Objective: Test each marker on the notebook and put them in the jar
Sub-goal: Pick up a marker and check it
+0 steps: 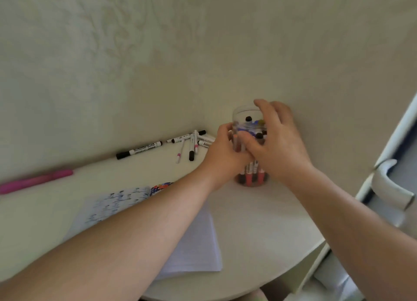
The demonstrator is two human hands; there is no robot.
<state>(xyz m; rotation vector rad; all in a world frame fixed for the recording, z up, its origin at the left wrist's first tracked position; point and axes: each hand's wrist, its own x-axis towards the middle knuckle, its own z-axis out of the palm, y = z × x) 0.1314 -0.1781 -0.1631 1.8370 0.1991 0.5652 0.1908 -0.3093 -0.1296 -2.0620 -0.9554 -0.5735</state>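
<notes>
Head view, read left to right. A pink marker (pixel 36 180) lies alone at the far left of the table (pixel 259 221). Next comes a black whiteboard marker (pixel 139 150), then a loose pile of untested markers (pixel 191 142) against the wall. Nearer the viewer, the open notebook (pixel 117 207) shows rows of test scribbles and is partly covered by the left forearm. The left hand (pixel 223 151) wraps the near side of the clear glass jar (pixel 250 147), steadying it. The right hand (pixel 277 142) reaches over the rim with fingers curled. It appears to be settling a marker among those already standing inside, though motion blur hides whether a marker is pinched. The jar stands upright near the wall, right of the pile, already crowded with markers. At far right is a pale cabinet handle (pixel 392 185).

Step in hand: depositing a tested marker. The next move probably calls for freeing the right hand, fetching a marker from the pile, uncapping it, and marking the notebook.
</notes>
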